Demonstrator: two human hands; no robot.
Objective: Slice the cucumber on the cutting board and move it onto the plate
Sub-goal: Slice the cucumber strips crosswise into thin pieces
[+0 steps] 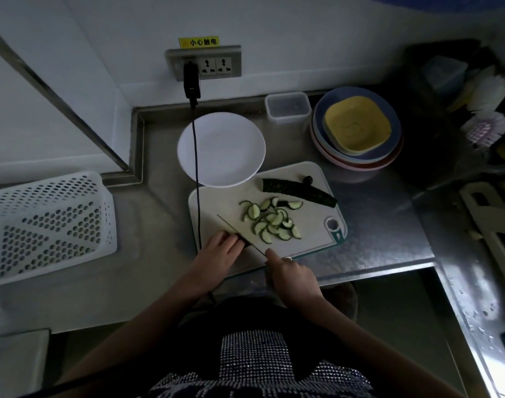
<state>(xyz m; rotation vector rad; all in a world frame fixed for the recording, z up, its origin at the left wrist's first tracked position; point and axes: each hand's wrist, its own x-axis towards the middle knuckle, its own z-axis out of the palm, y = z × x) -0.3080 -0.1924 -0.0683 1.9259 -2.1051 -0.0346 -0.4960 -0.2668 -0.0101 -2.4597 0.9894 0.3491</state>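
Note:
A white cutting board [217,202] lies on the steel counter. Several half-moon cucumber slices [271,221] are piled at its middle. A long dark cucumber half [297,191] and a small cut end [308,179] lie along its far edge. My right hand [293,275] grips the handle of a knife [237,232], whose thin blade runs diagonally across the board's near left part. My left hand [219,249] holds a short dark cucumber piece [243,241] at its fingertips, right beside the blade. An empty white plate [228,139] sits just beyond the board.
A black cable [196,173] hangs from the wall socket across the plate and the board's left side. A white perforated basket [44,222] lies to the left. Stacked bowls [357,130] and a clear container [287,106] stand at the back right. The counter edge drops away near my right hand.

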